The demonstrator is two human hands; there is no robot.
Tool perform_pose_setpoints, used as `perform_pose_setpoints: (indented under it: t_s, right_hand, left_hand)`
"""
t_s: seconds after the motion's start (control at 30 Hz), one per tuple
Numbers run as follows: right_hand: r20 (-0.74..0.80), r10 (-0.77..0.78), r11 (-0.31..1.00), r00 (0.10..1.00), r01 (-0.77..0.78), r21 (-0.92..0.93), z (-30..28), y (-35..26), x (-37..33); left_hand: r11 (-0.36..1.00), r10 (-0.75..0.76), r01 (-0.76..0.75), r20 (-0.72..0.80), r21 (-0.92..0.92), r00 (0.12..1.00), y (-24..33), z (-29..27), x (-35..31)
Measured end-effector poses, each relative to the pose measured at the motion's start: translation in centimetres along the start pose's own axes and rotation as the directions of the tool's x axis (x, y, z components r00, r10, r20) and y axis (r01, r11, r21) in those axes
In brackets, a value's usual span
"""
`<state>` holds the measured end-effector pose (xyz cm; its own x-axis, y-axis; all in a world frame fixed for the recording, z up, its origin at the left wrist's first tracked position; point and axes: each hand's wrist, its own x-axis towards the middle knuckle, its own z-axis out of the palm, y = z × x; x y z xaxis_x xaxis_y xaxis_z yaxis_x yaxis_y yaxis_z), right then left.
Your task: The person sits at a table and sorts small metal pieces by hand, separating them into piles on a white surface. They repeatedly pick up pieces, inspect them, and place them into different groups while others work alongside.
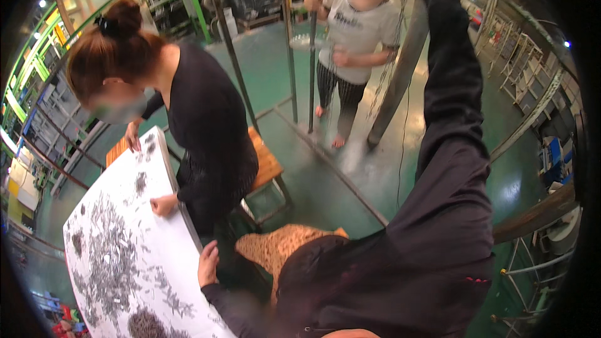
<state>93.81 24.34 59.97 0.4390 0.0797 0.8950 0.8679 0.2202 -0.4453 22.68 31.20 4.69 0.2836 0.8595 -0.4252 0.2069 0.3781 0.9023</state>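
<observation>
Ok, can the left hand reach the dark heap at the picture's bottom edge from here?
Probably yes: the left hand is at the edge of the white tabletop, and only flat surface and loose grey pieces show between it and the dark heap. Nothing visible blocks it.

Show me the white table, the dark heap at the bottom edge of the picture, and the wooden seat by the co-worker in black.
White table (169, 238): head view, on a bare part of its top.
Dark heap (146, 324): head view, on its visible middle.
Wooden seat (267, 159): head view, on its upper surface.
</observation>
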Motion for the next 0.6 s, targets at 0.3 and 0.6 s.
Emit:
perform_pose_setpoints:
  t_s: [0.3, 0.6]
  right_hand:
    - [0.002, -0.072, 0.985, 0.997, 0.071, -0.155, 0.0, 0.0, -2.0]
    - [-0.078, -0.320, 0.907, 0.944, 0.282, -0.314, -0.4, 0.7, -4.6]
  left_hand:
    - [1.000, -0.028, 0.028, 0.014, -0.006, 1.000, -0.2, -0.4, 0.3]
    - [1.000, 0.022, -0.022, 0.022, -0.007, 1.000, 1.4, 0.7, -0.3]
